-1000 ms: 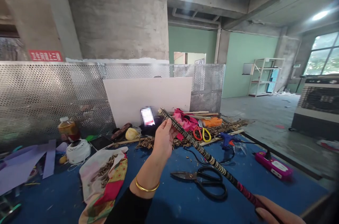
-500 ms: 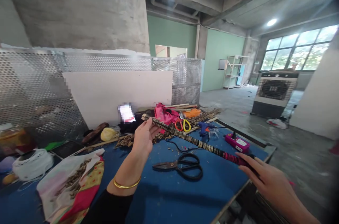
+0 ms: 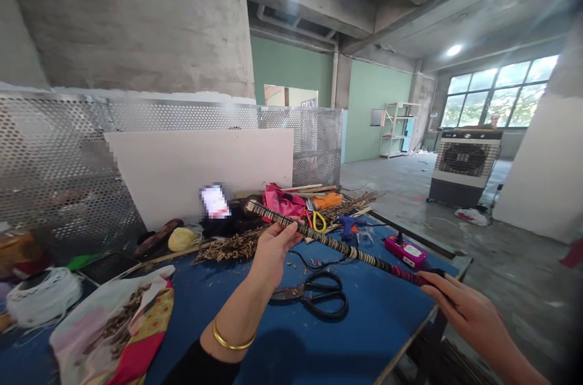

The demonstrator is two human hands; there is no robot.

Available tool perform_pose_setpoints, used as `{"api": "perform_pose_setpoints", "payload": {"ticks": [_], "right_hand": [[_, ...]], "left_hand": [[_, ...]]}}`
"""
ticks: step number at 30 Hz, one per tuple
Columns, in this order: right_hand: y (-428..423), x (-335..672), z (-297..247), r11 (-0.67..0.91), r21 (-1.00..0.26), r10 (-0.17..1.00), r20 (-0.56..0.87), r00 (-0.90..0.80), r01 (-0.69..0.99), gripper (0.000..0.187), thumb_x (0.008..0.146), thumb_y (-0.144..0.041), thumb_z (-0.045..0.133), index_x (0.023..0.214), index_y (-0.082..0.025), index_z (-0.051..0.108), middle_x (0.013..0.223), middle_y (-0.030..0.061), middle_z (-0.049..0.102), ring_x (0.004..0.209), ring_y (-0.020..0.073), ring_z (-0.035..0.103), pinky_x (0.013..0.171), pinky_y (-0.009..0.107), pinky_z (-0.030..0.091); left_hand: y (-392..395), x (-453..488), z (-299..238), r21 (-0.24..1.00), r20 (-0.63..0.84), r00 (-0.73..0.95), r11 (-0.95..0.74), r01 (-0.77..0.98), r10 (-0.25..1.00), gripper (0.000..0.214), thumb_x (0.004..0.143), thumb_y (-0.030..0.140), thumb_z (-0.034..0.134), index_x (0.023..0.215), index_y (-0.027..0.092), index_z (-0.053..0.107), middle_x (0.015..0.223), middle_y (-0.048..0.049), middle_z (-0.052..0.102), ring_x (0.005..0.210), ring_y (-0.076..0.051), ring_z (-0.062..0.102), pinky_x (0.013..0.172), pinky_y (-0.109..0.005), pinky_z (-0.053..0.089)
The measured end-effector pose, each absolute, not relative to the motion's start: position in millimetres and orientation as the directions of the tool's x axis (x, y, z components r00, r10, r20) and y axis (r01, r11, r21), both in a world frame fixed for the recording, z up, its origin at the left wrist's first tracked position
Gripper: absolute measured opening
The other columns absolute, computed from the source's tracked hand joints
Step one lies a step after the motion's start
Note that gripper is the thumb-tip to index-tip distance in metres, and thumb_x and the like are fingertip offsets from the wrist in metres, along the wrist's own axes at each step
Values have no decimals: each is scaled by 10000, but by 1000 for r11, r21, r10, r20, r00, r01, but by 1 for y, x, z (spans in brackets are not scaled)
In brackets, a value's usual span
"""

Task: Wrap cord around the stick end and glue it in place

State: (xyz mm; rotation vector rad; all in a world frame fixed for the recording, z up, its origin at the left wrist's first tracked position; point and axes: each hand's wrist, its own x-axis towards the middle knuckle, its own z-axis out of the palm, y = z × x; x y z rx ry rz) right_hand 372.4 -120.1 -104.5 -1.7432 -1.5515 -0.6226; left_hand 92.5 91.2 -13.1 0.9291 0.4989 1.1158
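A long stick wrapped in black and cream cord (image 3: 339,245), with a dark magenta stretch near its right end, slants across the view above the table. My left hand (image 3: 273,251) is closed around it some way in from its far tip. At the lower right end my right hand (image 3: 464,300) grips the magenta part, and its fingers hide the very end. Black-handled scissors (image 3: 319,297) lie on the blue table beneath the stick, their blades partly behind my left wrist. Red-and-yellow-handled scissors (image 3: 321,221) rest just beyond the stick.
Behind the stick lie pink cloth (image 3: 277,197), dried plant stems (image 3: 228,245), a blue glue gun (image 3: 350,226) and a magenta power strip (image 3: 405,251). At left are a cloth bag (image 3: 113,324) and white yarn (image 3: 43,297). A lit phone (image 3: 215,201) stands by the white board (image 3: 200,160).
My left hand has slid along the stick, away from its far tip and toward the right. My right hand keeps its hold on the other end. The view has shifted slightly.
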Motion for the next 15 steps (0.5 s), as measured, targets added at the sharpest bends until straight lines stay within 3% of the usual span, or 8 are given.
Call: {"api": "perform_pose_setpoints", "payload": {"ticks": [10,15], "right_hand": [[-120,368,-112,-60,-247,692,688,218,967,380,924,-500,426,958,-257,717,853,20,735,720,158,704,601,215,536],[-120,358,-100,-108,-142,680,712,177,984,411,935,-506,415,1031,-237,711,728,27,672,625,144,647,543,232,479]], "left_hand": [[87,99,-17,836,64,348,140,-530,935,265,610,275,838,784,125,706,734,-37,713,639,-121,643,754,-285,527],[74,106,-19,871,-27,545,288,-399,838,246,693,261,794,861,99,717,875,-118,738,750,-187,693,798,-330,550]]}}
